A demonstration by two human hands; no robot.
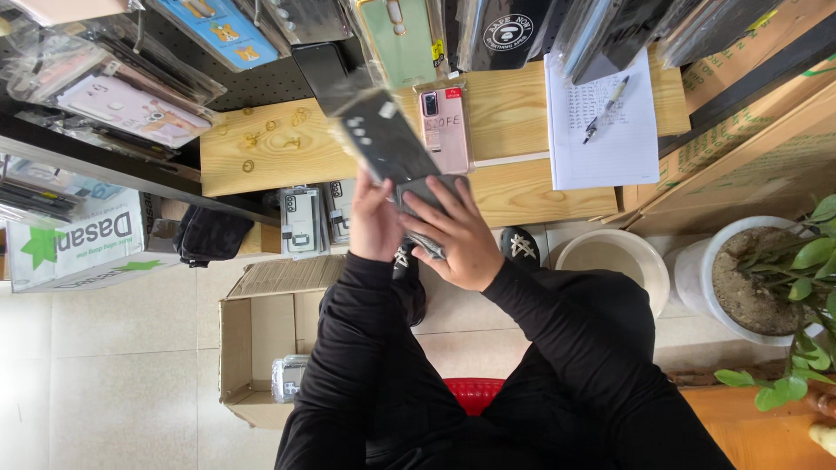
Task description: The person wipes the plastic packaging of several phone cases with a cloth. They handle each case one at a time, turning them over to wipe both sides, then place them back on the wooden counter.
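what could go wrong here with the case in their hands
1. The glossy black phone case is pinched only at its lower end by the left hand, so it might slip and drop toward the open cardboard box.
2. The right hand also holds a grey case; juggling both may loosen either.

I count 2 hands, left (376,219) and right (457,233), 1 dark packaged phone case (387,139) held up, 1 pen (605,109) on 1 sheet of written paper (601,139), 1 open cardboard box (261,348), 2 white pots (614,261) and 1 pink phone case (446,130) on the shelf.
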